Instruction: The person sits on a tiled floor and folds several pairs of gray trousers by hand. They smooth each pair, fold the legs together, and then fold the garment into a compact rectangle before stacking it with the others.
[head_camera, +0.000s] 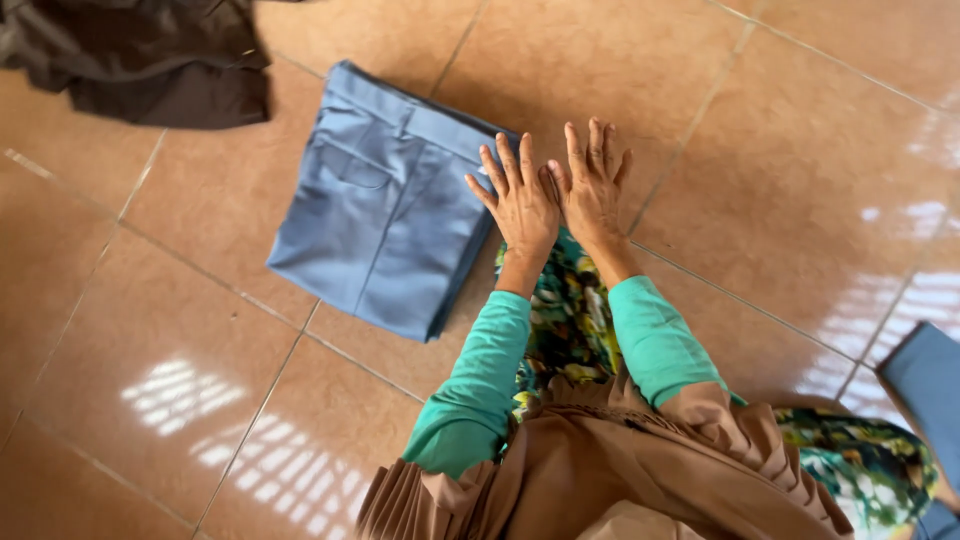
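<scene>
Trousers (385, 205) folded blue on tiled floor (780, 180) | left hand (520, 205) flat, fingers spread, brushing their right edge | right hand (592, 185) alongside, empty | soft, light, likely floppy: lift by folded edges

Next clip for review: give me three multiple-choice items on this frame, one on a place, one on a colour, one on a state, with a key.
1. Where do the folded blue trousers lie relative to the left hand?
A. to its left
B. to its right
C. on the lap

2. What colour are the sleeves?
A. red
B. green
C. white

3. How are the two hands held?
A. clenched in fists
B. gripping a cloth
C. open, fingers spread

Key: 1 A, the trousers fill the tiles left of that hand; 2 B, both forearms are in green; 3 C, the left hand and right hand are flat, side by side, palms down.
</scene>
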